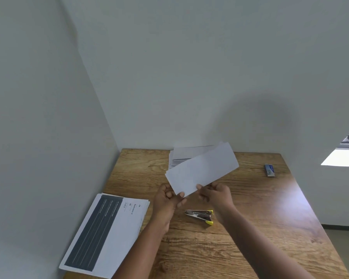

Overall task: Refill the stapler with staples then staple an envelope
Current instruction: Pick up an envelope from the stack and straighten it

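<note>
A white envelope [201, 170] is held up above the wooden table [250, 218], tilted with its right end higher. My left hand [166, 200] pinches its lower left corner, and my right hand [216, 193] pinches its lower edge a little to the right. Below the hands, a silver stapler with yellow ends [200, 215] lies on the table, untouched. A small blue and white staple box [269, 170] sits far right near the back edge.
A stack of white envelopes [181, 157] lies at the back of the table against the wall. Printed sheets with a dark panel [105, 232] overhang the front left edge. Walls close in at the left and back.
</note>
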